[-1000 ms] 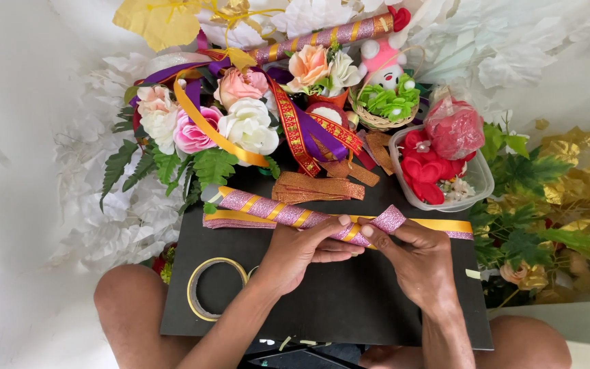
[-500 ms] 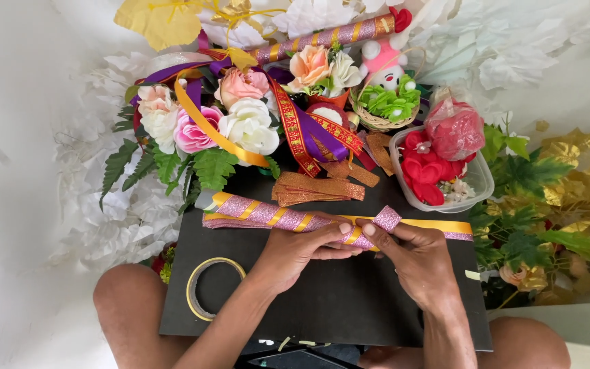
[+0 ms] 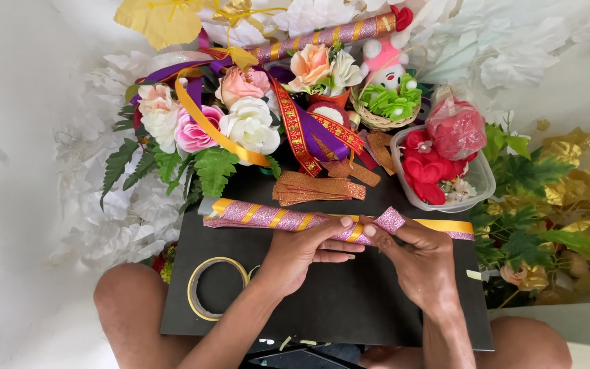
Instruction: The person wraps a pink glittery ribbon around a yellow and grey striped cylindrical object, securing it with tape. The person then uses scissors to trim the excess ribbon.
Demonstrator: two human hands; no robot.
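Observation:
A long stick (image 3: 268, 216) wound with pink glitter and yellow ribbon lies across a black board (image 3: 349, 307) on my lap. My left hand (image 3: 305, 249) pinches the stick near its middle, thumb and fingers on the wrapped part. My right hand (image 3: 421, 263) holds the loose end of the pink glitter ribbon (image 3: 389, 220) folded up over the stick, with the bare yellow ribbon (image 3: 448, 225) running on to the right. The two hands almost touch.
A roll of clear tape (image 3: 216, 287) lies on the board at left. Behind are orange ribbon strips (image 3: 319, 186), artificial flowers (image 3: 240, 123), a plastic tub of red petals (image 3: 442, 167), a small basket (image 3: 384, 109), green and gold leaves (image 3: 548, 198) at right, white leaves (image 3: 110, 219) at left.
Both hands stay on the stick; the right hand has shifted the pink ribbon end slightly, otherwise nothing visibly differs.

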